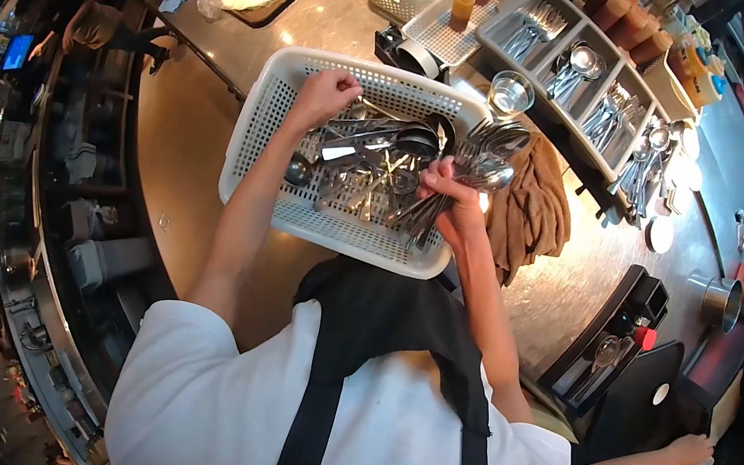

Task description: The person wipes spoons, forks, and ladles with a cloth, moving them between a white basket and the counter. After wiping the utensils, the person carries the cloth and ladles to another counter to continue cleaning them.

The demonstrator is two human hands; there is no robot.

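Observation:
A white perforated plastic basket (257, 131) in front of me holds a jumble of metal cutlery (369, 188) and black ladles (418, 140). My right hand (455, 197) is closed round a bundle of spoons (487, 171), bowls up, at the basket's right side. Over the basket's far left part is my left hand (325, 99), its fingers curled in a pinch beside a thin handle; whether it grips that handle I cannot make out. A brown cloth (532, 204) lies crumpled right of the basket.
A grey divided cutlery tray (541, 53) with forks and spoons stands at the back right. Near it are a clear container (511, 94), sauce bottles (463, 8) and a black caddy (614, 334). At lower right, another person's hand (687, 456) holds something white.

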